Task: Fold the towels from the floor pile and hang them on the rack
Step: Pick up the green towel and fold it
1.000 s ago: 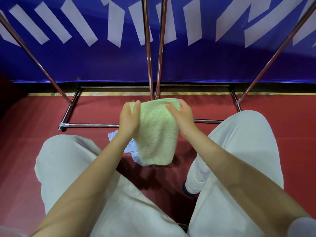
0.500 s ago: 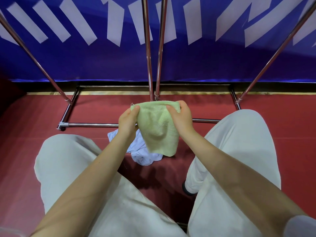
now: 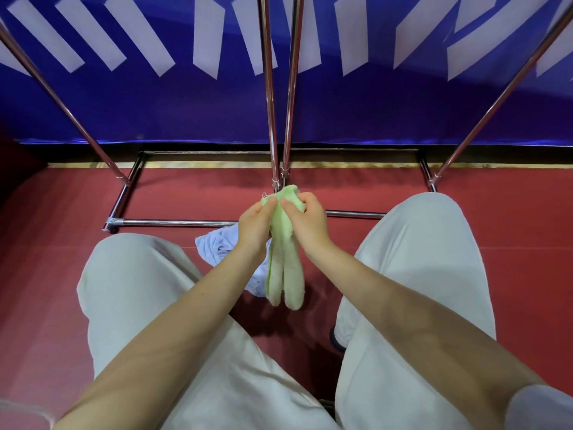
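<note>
Hands meet just in front of the rack: the left hand and the right hand both pinch the top edge of the green towel, which hangs down in two folds above the red floor. Bare floor lies open on both sides of the rack's low bars. A pale blue towel sits on the floor behind the left hand, partly hidden, and the rack's top is cut off.

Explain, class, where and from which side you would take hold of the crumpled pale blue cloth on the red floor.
Probably the crumpled pale blue cloth is best pinched at its bare edge on the person's left, coming from above. That raised, wrinkled part shows clear of the left hand, while the hanging light green terry towel covers its other side.
</note>
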Demonstrator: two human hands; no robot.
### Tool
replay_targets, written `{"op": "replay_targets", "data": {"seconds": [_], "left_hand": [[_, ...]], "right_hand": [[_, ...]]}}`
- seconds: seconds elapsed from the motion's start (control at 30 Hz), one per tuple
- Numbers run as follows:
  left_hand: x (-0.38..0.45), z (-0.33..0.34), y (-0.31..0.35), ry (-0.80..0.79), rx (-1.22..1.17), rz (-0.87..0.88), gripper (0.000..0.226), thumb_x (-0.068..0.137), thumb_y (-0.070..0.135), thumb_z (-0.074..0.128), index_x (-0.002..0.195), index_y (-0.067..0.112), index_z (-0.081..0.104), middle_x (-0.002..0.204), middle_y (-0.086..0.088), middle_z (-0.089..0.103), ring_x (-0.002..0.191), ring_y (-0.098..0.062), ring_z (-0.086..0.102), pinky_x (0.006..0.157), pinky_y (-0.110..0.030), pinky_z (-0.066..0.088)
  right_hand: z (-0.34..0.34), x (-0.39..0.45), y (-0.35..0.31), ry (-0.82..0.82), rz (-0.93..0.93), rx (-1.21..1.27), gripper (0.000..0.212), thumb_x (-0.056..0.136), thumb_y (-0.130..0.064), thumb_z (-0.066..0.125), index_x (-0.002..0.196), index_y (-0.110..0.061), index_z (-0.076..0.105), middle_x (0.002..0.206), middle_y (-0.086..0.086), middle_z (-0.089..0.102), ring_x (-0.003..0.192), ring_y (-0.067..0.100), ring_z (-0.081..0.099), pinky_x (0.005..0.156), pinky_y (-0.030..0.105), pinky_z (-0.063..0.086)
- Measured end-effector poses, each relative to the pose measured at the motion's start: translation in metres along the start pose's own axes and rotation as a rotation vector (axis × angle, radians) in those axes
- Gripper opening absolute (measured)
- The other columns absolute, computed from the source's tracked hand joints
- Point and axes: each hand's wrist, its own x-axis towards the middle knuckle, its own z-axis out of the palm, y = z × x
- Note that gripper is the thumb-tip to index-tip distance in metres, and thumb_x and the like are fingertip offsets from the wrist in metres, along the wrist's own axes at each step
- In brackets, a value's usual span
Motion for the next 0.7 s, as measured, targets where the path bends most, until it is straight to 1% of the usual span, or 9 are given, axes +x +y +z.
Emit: {"op": "replay_targets", "data": {"seconds": [0.07, 0.17, 0.23, 0.33, 0.43, 0.5, 0.57, 0.63, 0.7], "left_hand": [[0.000, 0.002, 0.000, -0.021, -0.008, -0.019, 0.020, 0.099, 0.013, 0.048, 0.091, 0.013, 0.067, 0.062, 0.010, 0.069, 0.058, 0.000, 0.065, 0.056, -0.018, 0.052], [0.001, 0.004, 0.002, -0.039, -0.012, -0.023, 0.022, 0.099, 0.008, 0.044, 0.092, 0.008, 0.065, 0.057, 0.010, 0.066, 0.057, -0.003, 0.063, 0.052, -0.016, 0.050], [0.001, 0.004, 0.004, -0.053, -0.024, -0.032, 0.024, 0.096, 0.006, 0.043, 0.093, 0.006, 0.067, 0.060, 0.009, 0.067, 0.061, -0.005, 0.063, 0.052, -0.017, 0.049], [0.005, 0.001, 0.006, -0.033, -0.033, -0.062, 0.020, 0.090, 0.010, 0.055, 0.102, 0.004, 0.071, 0.072, -0.001, 0.066, 0.071, -0.013, 0.060, 0.061, -0.022, 0.048], [0.006, -0.002, 0.007, -0.060, -0.018, -0.050, 0.017, 0.088, 0.015, 0.058, 0.095, 0.016, 0.073, 0.076, 0.002, 0.064, 0.069, -0.009, 0.059, 0.064, -0.021, 0.046], [0.009, -0.004, 0.007, -0.067, -0.021, -0.035, 0.020, 0.089, 0.014, 0.056, 0.097, 0.016, 0.073, 0.083, 0.002, 0.069, 0.073, -0.008, 0.063, 0.065, -0.020, 0.049], [0.012, -0.005, 0.007, -0.043, 0.004, -0.021, 0.023, 0.092, 0.013, 0.052, 0.101, 0.010, 0.072, 0.084, 0.000, 0.071, 0.077, -0.012, 0.065, 0.067, -0.022, 0.050], [0.015, -0.006, 0.006, -0.005, 0.036, -0.027, 0.023, 0.094, 0.014, 0.050, 0.100, 0.007, 0.071, 0.082, -0.002, 0.070, 0.077, -0.015, 0.064, 0.067, -0.025, 0.049], [0.015, -0.005, 0.007, 0.003, 0.060, -0.033, 0.017, 0.092, 0.016, 0.053, 0.092, 0.012, 0.070, 0.078, 0.000, 0.068, 0.074, -0.015, 0.063, 0.065, -0.025, 0.049]], "right_hand": [[0.001, 0.001, 0.000, -0.002, 0.007, 0.025, 0.012, 0.087, -0.024, 0.063, 0.083, -0.017, 0.054, 0.074, -0.005, 0.054, 0.068, 0.011, 0.050, 0.064, 0.027, 0.041], [0.001, 0.003, -0.001, -0.002, 0.013, 0.043, 0.012, 0.090, -0.023, 0.057, 0.078, -0.019, 0.057, 0.075, -0.003, 0.060, 0.070, 0.012, 0.055, 0.068, 0.031, 0.044], [0.000, 0.004, -0.004, -0.008, 0.029, 0.093, 0.019, 0.092, -0.014, 0.049, 0.077, -0.017, 0.061, 0.072, -0.003, 0.061, 0.066, 0.010, 0.056, 0.064, 0.027, 0.045], [-0.001, 0.003, -0.009, -0.077, 0.006, 0.154, 0.026, 0.090, -0.001, 0.043, 0.082, -0.010, 0.067, 0.071, -0.002, 0.064, 0.059, 0.003, 0.059, 0.060, 0.020, 0.046], [-0.003, 0.005, -0.005, -0.127, -0.173, -0.019, 0.023, 0.085, -0.001, 0.056, 0.081, -0.020, 0.069, 0.082, -0.010, 0.058, 0.071, -0.004, 0.055, 0.072, 0.014, 0.044], [-0.004, 0.008, -0.001, -0.123, -0.290, -0.169, 0.016, 0.082, -0.008, 0.064, 0.082, -0.023, 0.069, 0.089, -0.010, 0.049, 0.090, 0.002, 0.050, 0.083, 0.015, 0.040], [-0.007, 0.011, -0.001, -0.095, -0.358, -0.278, 0.009, 0.080, -0.014, 0.067, 0.086, -0.021, 0.066, 0.097, -0.009, 0.046, 0.102, 0.009, 0.042, 0.089, 0.017, 0.035], [-0.011, 0.013, -0.002, -0.069, -0.356, -0.301, 0.022, 0.078, -0.017, 0.070, 0.095, -0.019, 0.057, 0.105, -0.006, 0.047, 0.105, 0.012, 0.042, 0.091, 0.021, 0.035], [-0.011, 0.015, -0.003, -0.076, -0.257, -0.285, 0.036, 0.077, -0.026, 0.072, 0.104, -0.019, 0.049, 0.108, -0.002, 0.053, 0.104, 0.016, 0.051, 0.089, 0.029, 0.042]]}}
